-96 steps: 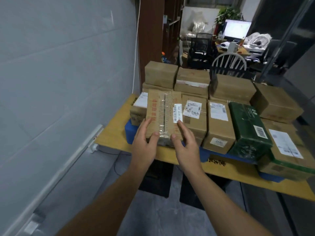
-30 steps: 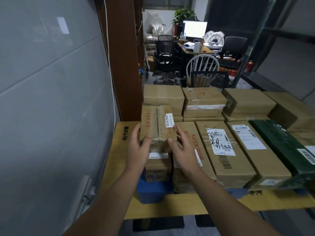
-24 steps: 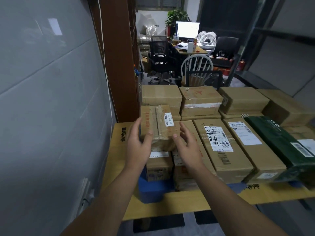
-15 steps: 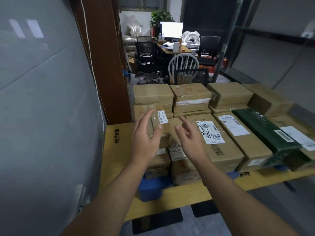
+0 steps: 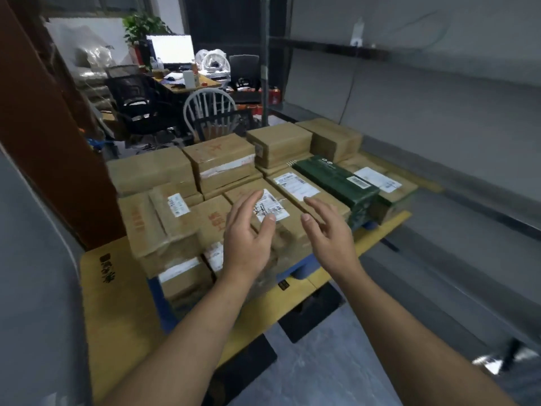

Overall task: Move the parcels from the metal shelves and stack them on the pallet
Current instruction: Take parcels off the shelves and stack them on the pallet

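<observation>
A taped brown parcel [image 5: 159, 222] with a small white label lies on top of the near-left corner of the stack, resting on lower cartons. My left hand [image 5: 247, 231] and my right hand [image 5: 328, 230] hover to its right with fingers spread, holding nothing, above other cartons. The stack of brown parcels and a dark green box [image 5: 336, 180] sits on a blue pallet [image 5: 304, 271] over a yellow board [image 5: 117, 303]. Metal shelves [image 5: 439, 186] run along the right.
A grey wall [image 5: 35, 273] stands close on the left, with a brown pillar [image 5: 44, 136] behind it. Beyond the stack are a white chair [image 5: 209, 108], a black office chair [image 5: 131, 104] and a desk with a lit monitor [image 5: 171, 49]. Grey floor [image 5: 322, 361] lies in front.
Both hands set the taped parcel on the near-left corner of the stack, let go and drew back to the right. The view has swung right toward the shelves.
</observation>
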